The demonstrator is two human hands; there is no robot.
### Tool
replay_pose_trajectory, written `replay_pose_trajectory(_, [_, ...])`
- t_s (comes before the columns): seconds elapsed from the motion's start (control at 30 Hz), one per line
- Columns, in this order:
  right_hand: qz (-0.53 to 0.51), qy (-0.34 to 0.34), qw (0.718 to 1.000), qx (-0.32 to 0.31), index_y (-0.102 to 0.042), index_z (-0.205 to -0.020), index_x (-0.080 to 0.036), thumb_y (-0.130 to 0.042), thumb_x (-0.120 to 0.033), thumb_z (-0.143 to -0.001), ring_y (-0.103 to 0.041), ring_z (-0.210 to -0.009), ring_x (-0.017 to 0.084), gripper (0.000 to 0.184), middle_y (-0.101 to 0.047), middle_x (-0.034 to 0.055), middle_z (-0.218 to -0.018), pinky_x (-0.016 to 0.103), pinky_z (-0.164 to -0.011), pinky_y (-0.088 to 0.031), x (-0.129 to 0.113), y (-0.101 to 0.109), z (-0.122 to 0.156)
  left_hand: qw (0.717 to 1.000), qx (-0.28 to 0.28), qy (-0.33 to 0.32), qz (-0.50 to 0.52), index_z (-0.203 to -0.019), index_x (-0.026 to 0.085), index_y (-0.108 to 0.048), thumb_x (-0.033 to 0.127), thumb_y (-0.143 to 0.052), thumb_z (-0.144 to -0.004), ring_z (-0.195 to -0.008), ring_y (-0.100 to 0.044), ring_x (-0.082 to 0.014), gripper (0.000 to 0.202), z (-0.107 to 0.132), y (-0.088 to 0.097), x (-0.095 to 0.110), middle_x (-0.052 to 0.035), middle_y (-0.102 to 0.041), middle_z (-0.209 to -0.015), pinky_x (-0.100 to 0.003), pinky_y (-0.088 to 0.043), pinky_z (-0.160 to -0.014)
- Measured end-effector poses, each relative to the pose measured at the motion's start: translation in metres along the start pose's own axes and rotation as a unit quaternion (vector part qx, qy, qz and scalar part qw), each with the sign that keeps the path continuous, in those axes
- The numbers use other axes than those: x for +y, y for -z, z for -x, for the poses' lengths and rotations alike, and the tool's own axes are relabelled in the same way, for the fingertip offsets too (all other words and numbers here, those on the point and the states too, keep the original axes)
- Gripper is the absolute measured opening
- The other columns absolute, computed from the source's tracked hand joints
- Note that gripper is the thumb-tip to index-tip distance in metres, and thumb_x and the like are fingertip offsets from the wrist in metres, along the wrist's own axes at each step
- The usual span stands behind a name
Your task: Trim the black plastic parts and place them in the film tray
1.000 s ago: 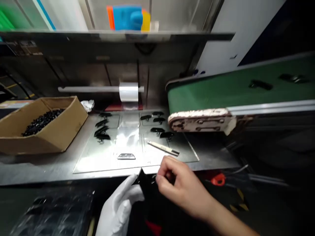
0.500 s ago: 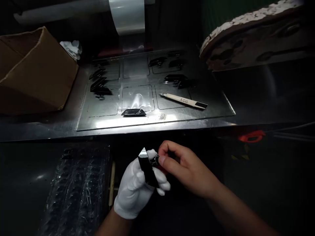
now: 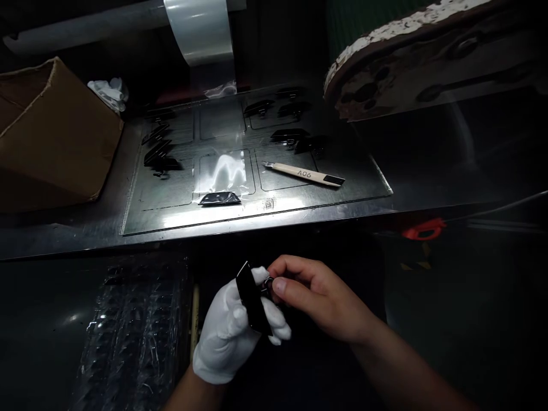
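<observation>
My left hand (image 3: pixel 231 325), in a white glove, grips a glossy black slanted plastic piece (image 3: pixel 253 302) below the bench edge. Bare, my right hand (image 3: pixel 312 297) pinches a small dark looped part at the back of that piece with thumb and forefinger; its exact shape is partly hidden by the fingers. On the bench in front, a similar black piece (image 3: pixel 220 198) lies at the lower end of a clear film (image 3: pixel 225 171). A pale-handled craft knife (image 3: pixel 303 173) marked A06 rests to the right of it.
Several more black pieces (image 3: pixel 290 135) lie on the glass sheet (image 3: pixel 171 220). A cardboard box (image 3: pixel 55 148) stands left, a large roll end (image 3: pixel 385 80) at right. Below left is a clear blister tray (image 3: pixel 124 342). A red-handled tool (image 3: pixel 424 229) sits beyond the bench edge.
The camera view has shifted, so the bench things appear further left. The black piece has turned slightly in my left hand and its bright reflection is gone; my right hand keeps its pinch.
</observation>
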State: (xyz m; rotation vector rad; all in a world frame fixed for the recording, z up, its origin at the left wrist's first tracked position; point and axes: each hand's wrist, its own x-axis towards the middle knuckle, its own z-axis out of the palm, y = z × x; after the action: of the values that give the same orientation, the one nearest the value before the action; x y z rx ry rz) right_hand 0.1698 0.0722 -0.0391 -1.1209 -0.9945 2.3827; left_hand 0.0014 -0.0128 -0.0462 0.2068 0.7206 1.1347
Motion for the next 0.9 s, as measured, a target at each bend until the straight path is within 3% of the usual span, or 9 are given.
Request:
replay_pose_trajectory(0.13, [0.071, 0.100, 0.992, 0.037, -0.071, -0.102, -0.022, -0.069, -0.036, -0.096, -0.065, -0.078, 0.014, 0.016, -0.070, 0.0010, -0.088, 0.025, -0.071, -0.053, 0.000, 0.003, 0.004, 0.998, 0.056, 0.010, 0.018, -0.144, 0.025, -0.056, 0.059, -0.060, -0.093, -0.082, -0.076, -0.0211, 0.062, 0.000, 0.002, 0.000, -0.0081, -0.080, -0.094, -0.027, -0.058, -0.069])
replay_pose_trajectory(0.2, [0.155, 0.224, 0.961, 0.050, -0.071, -0.111, -0.024, -0.069, -0.022, -0.096, -0.068, -0.087, 0.015, 0.016, -0.072, 0.0026, -0.098, 0.025, -0.076, -0.055, 0.000, 0.007, 0.005, 0.995, 0.091, 0.027, 0.040, -0.144, 0.021, -0.056, 0.067, -0.050, -0.095, -0.081, -0.076, -0.0203, 0.067, 0.001, 0.006, 0.000, -0.0104, -0.079, -0.093, -0.027, -0.058, -0.071])
replay_pose_trajectory(0.3, [0.278, 0.337, 0.899, 0.004, -0.069, -0.121, -0.023, -0.064, -0.008, -0.095, -0.068, -0.096, 0.016, 0.030, -0.071, 0.0058, -0.106, 0.027, -0.082, -0.057, 0.000, 0.015, 0.005, 0.996, 0.060, 0.031, 0.051, -0.137, 0.013, -0.061, 0.062, -0.050, -0.097, -0.081, -0.077, -0.0204, 0.065, 0.004, 0.010, -0.002, -0.0122, -0.079, -0.093, -0.025, -0.060, -0.067])
replay_pose_trajectory(0.43, [0.345, 0.345, 0.872, -0.043, -0.067, -0.123, -0.024, -0.060, -0.007, -0.096, -0.066, -0.100, 0.017, 0.033, -0.070, 0.0065, -0.112, 0.030, -0.086, -0.056, 0.004, 0.022, 0.008, 1.000, -0.001, 0.015, 0.026, -0.135, 0.017, -0.062, 0.042, -0.063, -0.096, -0.081, -0.077, -0.0207, 0.046, 0.007, 0.010, -0.008, -0.0099, -0.080, -0.094, -0.023, -0.060, -0.064])
replay_pose_trajectory(0.5, [0.308, 0.306, 0.900, -0.037, -0.065, -0.125, -0.026, -0.060, -0.009, -0.096, -0.067, -0.101, 0.017, 0.034, -0.069, 0.0061, -0.115, 0.030, -0.087, -0.056, 0.007, 0.022, 0.010, 1.000, 0.003, 0.012, 0.022, -0.130, 0.021, -0.064, 0.036, -0.068, -0.094, -0.081, -0.076, -0.0194, 0.040, 0.007, 0.007, -0.010, -0.0070, -0.079, -0.092, -0.022, -0.059, -0.065])
replay_pose_trajectory(0.6, [0.186, 0.163, 0.969, -0.015, -0.061, -0.129, -0.026, -0.063, -0.023, -0.098, -0.067, -0.095, 0.016, 0.031, -0.069, 0.0052, -0.113, 0.028, -0.081, -0.057, 0.009, 0.020, 0.010, 1.000, 0.010, 0.013, 0.007, -0.125, 0.024, -0.066, 0.036, -0.074, -0.089, -0.083, -0.076, -0.0193, 0.038, 0.006, 0.002, -0.009, -0.0054, -0.079, -0.092, -0.024, -0.058, -0.068])
replay_pose_trajectory(0.7, [0.126, 0.064, 0.989, -0.039, -0.069, -0.104, -0.021, -0.066, -0.039, -0.097, -0.063, -0.082, 0.015, 0.020, -0.067, 0.0026, -0.095, 0.026, -0.072, -0.053, 0.008, 0.019, 0.007, 0.995, 0.041, 0.066, -0.059, -0.117, 0.022, -0.070, 0.038, -0.083, -0.081, -0.083, -0.074, -0.0209, 0.041, 0.006, -0.002, 0.001, -0.0063, -0.080, -0.091, -0.028, -0.058, -0.073])
replay_pose_trajectory(0.8, [0.210, 0.111, 0.971, -0.015, -0.069, -0.092, -0.019, -0.066, -0.036, -0.096, -0.059, -0.073, 0.013, 0.018, -0.063, 0.0020, -0.086, 0.026, -0.065, -0.048, 0.008, 0.015, 0.005, 0.960, 0.107, 0.106, -0.235, -0.104, 0.019, -0.076, 0.035, -0.087, -0.076, -0.080, -0.070, -0.0193, 0.033, 0.004, -0.004, 0.013, -0.0049, -0.079, -0.089, -0.027, -0.054, -0.075])
replay_pose_trajectory(0.9, [0.363, 0.273, 0.888, 0.072, -0.066, -0.098, -0.018, -0.064, -0.020, -0.095, -0.056, -0.072, 0.015, 0.005, -0.062, 0.0036, -0.082, 0.029, -0.062, -0.046, 0.008, 0.004, 0.004, 0.915, 0.167, 0.070, -0.361, -0.105, 0.021, -0.079, 0.032, -0.085, -0.079, -0.086, -0.069, -0.0216, 0.029, 0.001, -0.002, 0.019, -0.0023, -0.079, -0.091, -0.028, -0.054, -0.077])
